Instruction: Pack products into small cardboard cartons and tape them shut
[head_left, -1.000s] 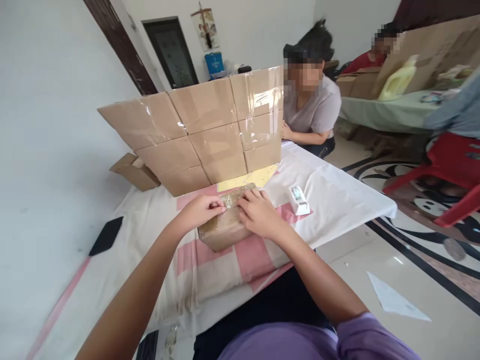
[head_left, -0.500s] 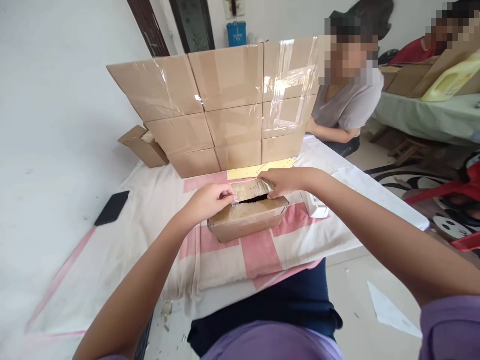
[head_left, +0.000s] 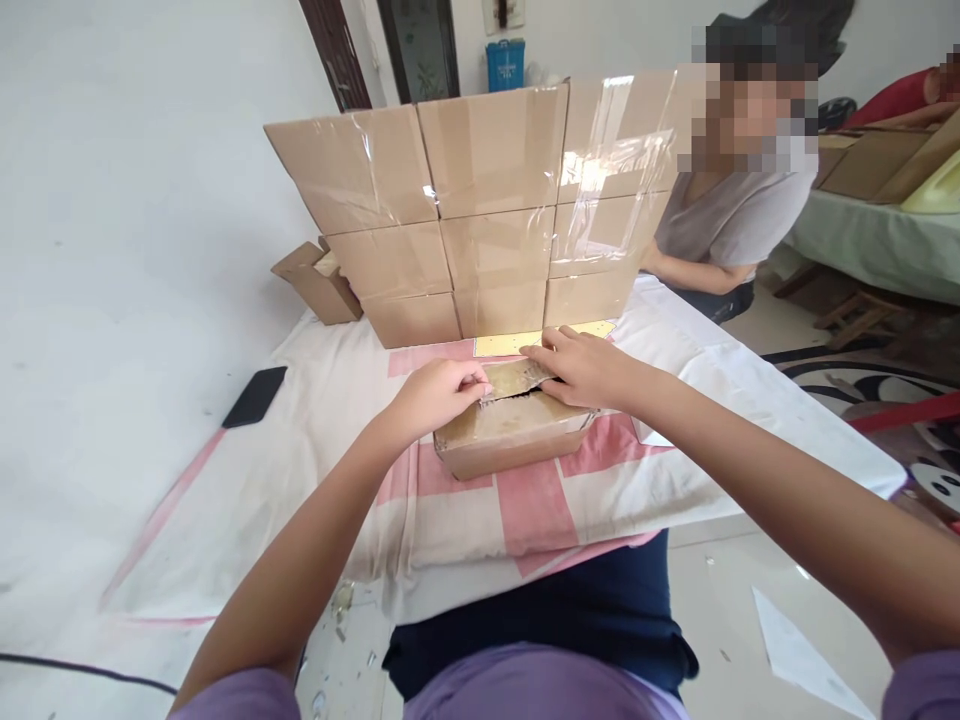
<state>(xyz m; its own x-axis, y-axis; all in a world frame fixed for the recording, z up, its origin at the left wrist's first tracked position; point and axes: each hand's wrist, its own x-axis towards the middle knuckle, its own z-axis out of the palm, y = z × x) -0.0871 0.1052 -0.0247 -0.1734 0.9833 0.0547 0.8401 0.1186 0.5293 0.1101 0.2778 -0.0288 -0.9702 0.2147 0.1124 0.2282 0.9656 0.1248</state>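
A small cardboard box (head_left: 517, 455) with clear tape on its top sits before me on the cloth-covered table. Its far top flap (head_left: 514, 378) is slightly raised, leaving a narrow dark gap along the torn tape. My left hand (head_left: 442, 392) pinches the flap's taped edge near the left end. At the right end, my right hand (head_left: 583, 370) grips the flap, fingers over it and thumb by the gap. My right forearm partly hides a white object (head_left: 651, 434) beside the box.
A tall taped cardboard panel (head_left: 495, 220) stands behind the box, with yellow sheets (head_left: 506, 345) at its foot. An open carton (head_left: 322, 285) and a black phone-like slab (head_left: 255, 397) lie leftward. A person (head_left: 720, 220) sits beyond the table's right side; another is farther back.
The flap has come down a little and the gap has narrowed. My right hand's fingers have shifted on the flap. The view has turned slightly left.
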